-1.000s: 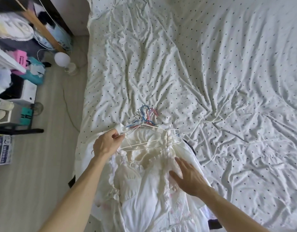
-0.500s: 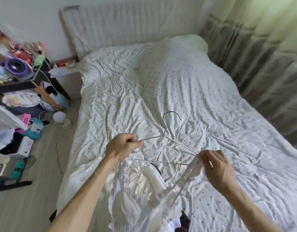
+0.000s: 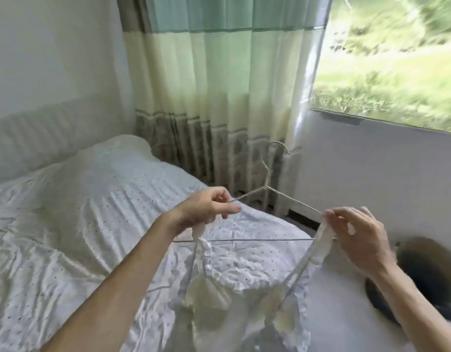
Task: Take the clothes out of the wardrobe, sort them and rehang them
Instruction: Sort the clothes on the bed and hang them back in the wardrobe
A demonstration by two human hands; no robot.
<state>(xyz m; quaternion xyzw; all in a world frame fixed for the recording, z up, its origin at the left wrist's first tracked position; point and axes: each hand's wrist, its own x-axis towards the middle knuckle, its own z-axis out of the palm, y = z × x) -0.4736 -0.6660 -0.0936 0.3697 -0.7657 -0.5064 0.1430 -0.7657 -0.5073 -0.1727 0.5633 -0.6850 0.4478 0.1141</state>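
Observation:
A white wire hanger (image 3: 267, 189) is held up in front of me, its hook pointing up toward the curtain. From it hangs a white frilly strap dress (image 3: 234, 301). My left hand (image 3: 206, 207) pinches the hanger's left shoulder, with one dress strap hanging below it. My right hand (image 3: 356, 237) pinches the other strap at the hanger's right end. The lower part of the dress runs out of the frame at the bottom.
The bed (image 3: 67, 237) with a white dotted sheet lies below and to the left. A green and cream curtain (image 3: 214, 92) hangs behind it, next to a window (image 3: 397, 59). A dark blurred thing (image 3: 422, 270) lies at the right.
I have lifted the hanger with the dress off the pile on the bed. The view has swung up and right, from the bed toward the curtain and window.

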